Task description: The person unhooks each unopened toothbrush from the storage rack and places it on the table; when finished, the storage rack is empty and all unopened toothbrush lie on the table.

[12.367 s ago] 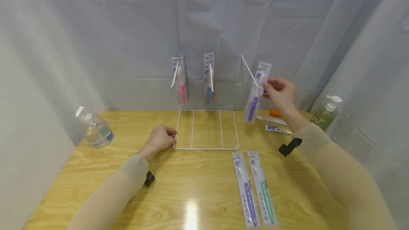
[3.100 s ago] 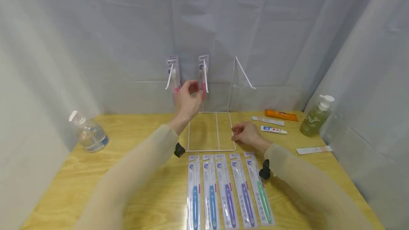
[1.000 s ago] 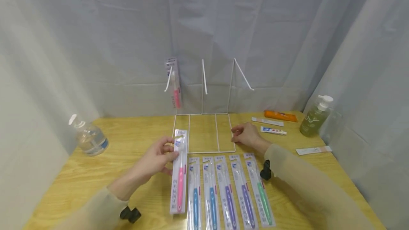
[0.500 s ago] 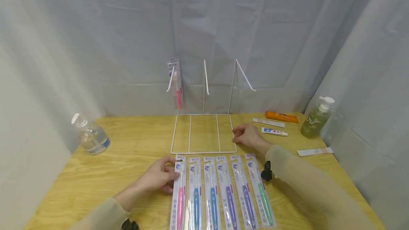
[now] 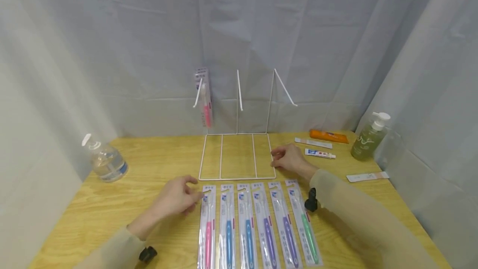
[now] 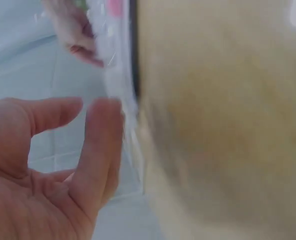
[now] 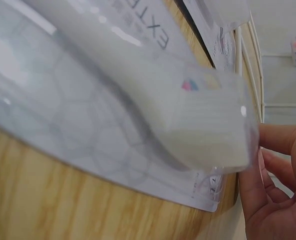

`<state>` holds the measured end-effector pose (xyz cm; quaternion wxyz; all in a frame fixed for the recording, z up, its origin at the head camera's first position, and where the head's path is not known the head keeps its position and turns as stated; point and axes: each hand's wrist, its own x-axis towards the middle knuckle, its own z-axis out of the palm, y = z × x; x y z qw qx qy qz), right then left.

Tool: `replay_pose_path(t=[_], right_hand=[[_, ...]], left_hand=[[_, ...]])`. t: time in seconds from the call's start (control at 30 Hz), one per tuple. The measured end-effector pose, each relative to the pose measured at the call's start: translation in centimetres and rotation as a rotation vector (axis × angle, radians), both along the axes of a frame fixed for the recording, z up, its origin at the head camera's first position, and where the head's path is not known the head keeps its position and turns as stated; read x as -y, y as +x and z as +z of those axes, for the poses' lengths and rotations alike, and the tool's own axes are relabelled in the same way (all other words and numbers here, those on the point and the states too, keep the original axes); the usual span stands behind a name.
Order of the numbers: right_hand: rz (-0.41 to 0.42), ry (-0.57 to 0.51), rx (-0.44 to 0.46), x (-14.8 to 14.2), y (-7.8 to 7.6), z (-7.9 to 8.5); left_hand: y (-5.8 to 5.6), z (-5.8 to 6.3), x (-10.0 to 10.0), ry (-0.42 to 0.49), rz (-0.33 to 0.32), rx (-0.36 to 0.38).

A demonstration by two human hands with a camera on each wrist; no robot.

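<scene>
Head view, nearest edge first: 6 packaged toothbrushes lie in a row on the wooden table (image 5: 157, 157), namely the pink pack (image 5: 208, 231), 2 blue packs (image 5: 229, 240), 2 purple packs (image 5: 268, 240) and the green pack (image 5: 309, 240). 0.5 s ago the left hand (image 5: 175, 197) gripped the pink pack's side; now that pack lies flat and released at the row's left end, and the hand's thumb stands apart from its loosely bent fingers with nothing between them. Whether the thumb tip touches the pack's edge, I cannot tell. In the right wrist view a clear-covered brush head (image 7: 203, 135) bulges in front and blocks part of the scene; beyond it the right hand (image 5: 289, 159) pinches the side wire of the white wire rack (image 5: 239, 178), just as it did 0.5 s ago. A slim packet (image 5: 367, 177) lies off to the right. Farther back, a clear pump bottle (image 5: 108, 163) stands at the left and a green pump bottle (image 5: 367, 140) at the right, with a small tube (image 5: 320, 153), another slim packet (image 5: 313, 143) and an orange tube (image 5: 328, 136) near the right hand. Of the rack's 3 hooks, the left hook (image 5: 198, 93) crosses in front of the hanging packs (image 5: 206, 113); 3.1 s ago the middle hook carried a pack too. Behind hangs a pale curtain (image 5: 149, 53).
</scene>
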<state>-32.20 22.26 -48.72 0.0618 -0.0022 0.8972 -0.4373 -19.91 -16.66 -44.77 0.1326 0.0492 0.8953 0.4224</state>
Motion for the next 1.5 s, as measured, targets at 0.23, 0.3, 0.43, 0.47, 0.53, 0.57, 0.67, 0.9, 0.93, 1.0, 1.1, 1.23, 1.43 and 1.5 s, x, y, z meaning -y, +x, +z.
replay_pose_path(t=[0.23, 0.3, 0.43, 0.47, 0.53, 0.57, 0.67, 0.9, 0.93, 1.0, 1.1, 1.23, 1.43, 1.5], right_hand=[[-0.001, -0.014, -0.01, -0.3, 0.1, -0.1], [0.004, -0.017, -0.014, -0.4, 0.1, -0.1], [0.004, -0.017, -0.008, -0.4, 0.2, 0.0], [0.002, -0.019, -0.006, -0.4, 0.2, -0.1], [-0.002, -0.013, -0.004, -0.3, 0.2, -0.1], [0.001, -0.011, -0.005, -0.3, 0.1, -0.1], [0.009, -0.004, -0.005, -0.1, 0.1, -0.1], [0.023, -0.026, -0.011, 0.2, 0.2, 0.1], [0.023, -0.028, -0.012, 0.2, 0.1, 0.1], [0.014, -0.034, -0.01, 0.2, 0.1, 0.1], [0.009, -0.04, -0.005, 0.1, 0.0, 0.0], [0.013, -0.046, -0.009, 0.0, 0.0, 0.0], [0.015, -0.028, -0.013, 0.1, -0.1, 0.0], [0.016, -0.016, -0.015, 0.1, -0.1, 0.0]], left_hand=[[-4.7, 2.9, 0.4, 0.094, 0.012, -0.259], [-6.6, 4.1, -0.1, 0.135, 0.049, -0.327], [-10.5, 6.3, -1.2, 0.28, 0.156, -0.409], [-11.5, 6.8, -1.5, 0.321, 0.186, -0.427], [-13.2, 7.5, -2.2, 0.389, 0.237, -0.455], [-13.9, 7.8, -2.5, 0.406, 0.264, -0.471], [-15.6, 8.4, -3.2, 0.401, 0.333, -0.51], [-17.2, 9.1, -4.1, 0.375, 0.427, -0.54], [-17.3, 9.2, -4.1, 0.379, 0.431, -0.536], [-17.5, 9.3, -4.1, 0.38, 0.428, -0.523], [-17.7, 9.4, -4.1, 0.379, 0.413, -0.508], [-18.0, 9.3, -4.2, 0.39, 0.386, -0.518], [-18.1, 9.0, -4.5, 0.392, 0.4, -0.539], [-18.0, 9.0, -4.7, 0.385, 0.413, -0.55]])
